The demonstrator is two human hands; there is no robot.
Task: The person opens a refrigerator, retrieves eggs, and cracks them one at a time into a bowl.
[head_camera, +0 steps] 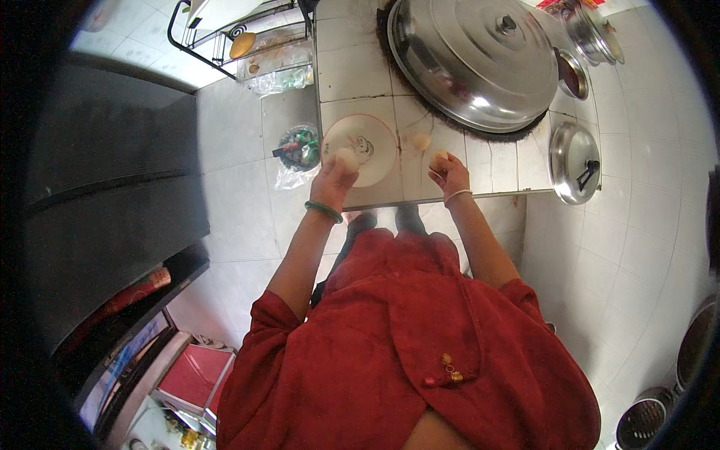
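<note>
A pale, rounded egg is held in the fingers of my left hand, above the near left part of a white plate. The plate has a thin reddish rim and a cartoon drawing, and it rests at the left edge of the tiled counter. My right hand grips a light brown egg to the right of the plate. Just beyond that hand, another egg lies on the tiles. The fingers partly cover both held eggs.
A large domed metal lid covers a dark round cooktop opening. Right of it are a small metal bowl and a pot lid. Left of the counter stand a bin and a black metal rack.
</note>
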